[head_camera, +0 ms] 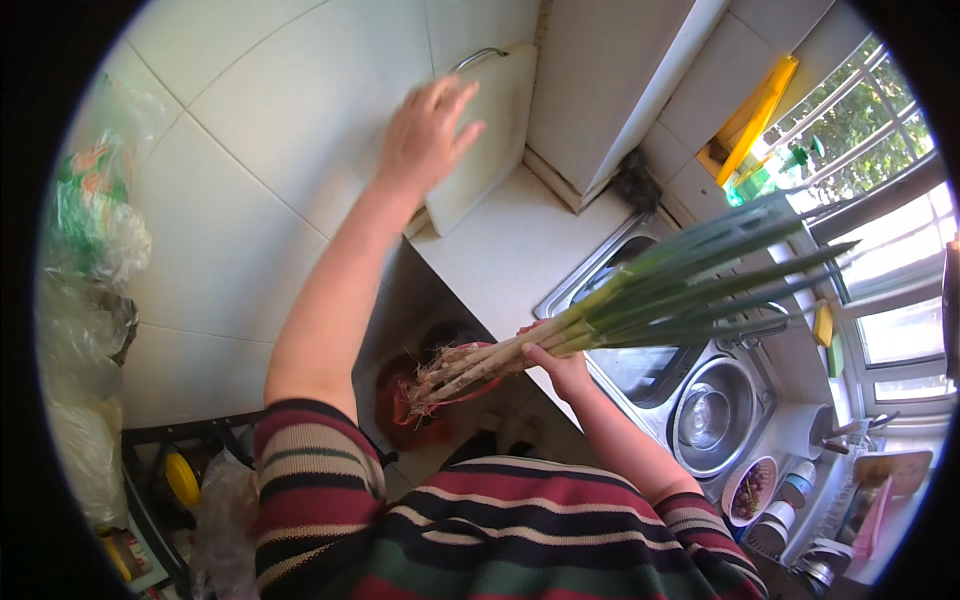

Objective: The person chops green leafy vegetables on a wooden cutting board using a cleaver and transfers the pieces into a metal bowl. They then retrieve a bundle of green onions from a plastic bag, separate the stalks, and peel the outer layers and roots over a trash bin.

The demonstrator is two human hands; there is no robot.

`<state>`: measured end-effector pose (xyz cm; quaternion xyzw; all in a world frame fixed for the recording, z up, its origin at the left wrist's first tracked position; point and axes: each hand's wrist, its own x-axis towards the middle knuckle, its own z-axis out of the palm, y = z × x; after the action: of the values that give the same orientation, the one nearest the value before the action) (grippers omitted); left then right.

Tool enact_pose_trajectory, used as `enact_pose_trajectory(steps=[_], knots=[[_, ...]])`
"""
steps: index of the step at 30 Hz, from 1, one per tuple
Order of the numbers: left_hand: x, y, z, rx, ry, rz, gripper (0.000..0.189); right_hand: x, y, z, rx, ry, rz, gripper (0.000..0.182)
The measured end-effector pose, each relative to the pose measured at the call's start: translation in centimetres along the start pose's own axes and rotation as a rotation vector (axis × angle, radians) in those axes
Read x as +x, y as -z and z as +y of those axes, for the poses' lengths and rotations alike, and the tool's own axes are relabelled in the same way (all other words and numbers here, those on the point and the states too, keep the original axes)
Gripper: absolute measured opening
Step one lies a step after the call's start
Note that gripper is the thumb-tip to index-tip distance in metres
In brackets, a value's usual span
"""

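Note:
My right hand [564, 366] grips a bunch of long green onions [559, 330] around the pale stalks. The rooted ends point left, over the gap beside the counter, and the dark green leaves spread right above the sink. My left hand [424, 131], slightly blurred, is raised near the wall with its fingers apart and nothing held. Just right of it, a white cutting board [487, 142] with a metal handle [480, 57] leans upright on the counter [480, 255]. Whether the fingers touch the board I cannot tell.
A steel sink [637, 375] holds a round metal basin [709, 416]. A pink basket of grapes [750, 491] and a dish rack [810, 525] stand at the lower right. Plastic bags [90, 217] hang at left. A red container [409, 397] is on the floor.

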<state>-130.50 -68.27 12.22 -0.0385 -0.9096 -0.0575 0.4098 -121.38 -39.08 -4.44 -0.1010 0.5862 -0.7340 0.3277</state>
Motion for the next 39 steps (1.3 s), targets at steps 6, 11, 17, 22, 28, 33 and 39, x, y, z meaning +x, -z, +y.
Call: enact_pose_trajectory(steps=[6, 11, 17, 22, 28, 33, 39], knots=[[-14.4, 2.8, 5.9, -0.506, 0.29, -0.452, 0.037, 3.7, 0.0, 1.7, 0.078, -0.084, -0.022, 0.038], [-23.2, 1.9, 8.7, -0.545, 0.495, -0.607, 0.064, 6.4, -0.3, 2.9, 0.148, -0.193, 0.055, 0.032], [-26.5, 1.9, 6.1, -0.521, 0.789, -0.229, 0.037, 10.6, 2.1, 4.7, 0.125, -0.293, 0.055, 0.031], [-29.1, 3.5, 3.9, -0.474, 1.007, -0.125, 0.029, 13.7, 3.7, 5.4, 0.152, -0.384, -0.018, 0.034], [-31.2, 3.7, 5.0, -0.46, 1.153, -0.099, 0.028, 16.0, 3.5, 6.0, 0.142, -0.456, 0.036, 0.037], [-30.5, 2.0, 6.0, -0.487, 1.006, -0.352, 0.031, 17.1, 4.3, 6.6, 0.146, -0.493, 0.002, 0.041], [-30.4, -0.6, 5.3, -0.54, 1.036, -0.694, 0.034, 16.6, 4.7, 5.0, 0.057, -0.487, 0.019, 0.038]])
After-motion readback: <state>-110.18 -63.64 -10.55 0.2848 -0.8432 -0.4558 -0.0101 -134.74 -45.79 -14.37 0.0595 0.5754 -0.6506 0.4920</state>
